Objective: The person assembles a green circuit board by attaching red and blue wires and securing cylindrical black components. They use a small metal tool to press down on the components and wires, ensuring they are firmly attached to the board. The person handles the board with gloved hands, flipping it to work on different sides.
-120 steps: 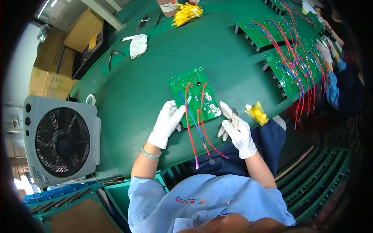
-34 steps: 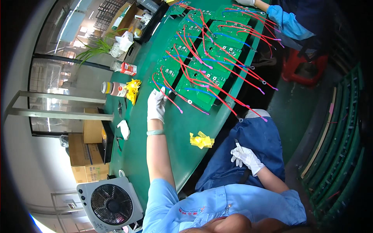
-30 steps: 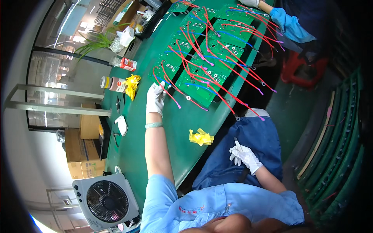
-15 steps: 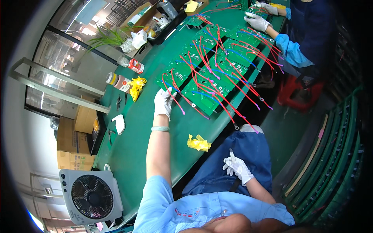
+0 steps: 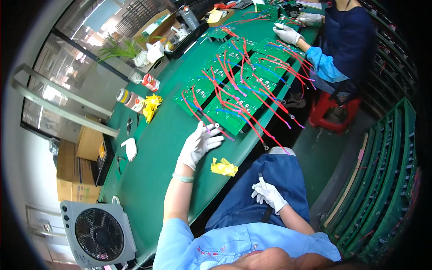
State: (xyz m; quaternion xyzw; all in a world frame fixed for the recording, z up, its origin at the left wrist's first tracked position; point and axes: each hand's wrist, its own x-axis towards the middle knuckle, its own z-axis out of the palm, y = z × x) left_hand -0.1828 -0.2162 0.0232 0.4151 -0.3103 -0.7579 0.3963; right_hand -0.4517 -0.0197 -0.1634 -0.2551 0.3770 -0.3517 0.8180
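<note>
My left hand point(image 5: 198, 145), in a white glove, rests over the green table point(image 5: 148, 175) with its fingers spread and nothing held. Its fingertips are beside the loose wire ends of the nearest circuit boards point(image 5: 225, 120). These green boards lie in rows, with red and blue wires rising from them and hanging past the table edge. My right hand point(image 5: 268, 196), also gloved, lies over my dark blue apron with curled fingers. A slim piece with a dark tip point(image 5: 261, 176) points out from it; I cannot tell what it is.
Crumpled yellow tape point(image 5: 224, 167) lies near my left hand. A fan point(image 5: 99, 234), pliers point(image 5: 119, 164), bottles point(image 5: 130, 99) and a red-white carton point(image 5: 150, 83) stand or lie leftward. Across the boards, a co-worker's gloved hand point(image 5: 288, 34) is at work. Green racks point(image 5: 378, 180) stand at right.
My left hand has come away from the corner of the near-left board, back toward me, and its fingers have spread. My right hand stays on my lap. The view has shifted slightly.
</note>
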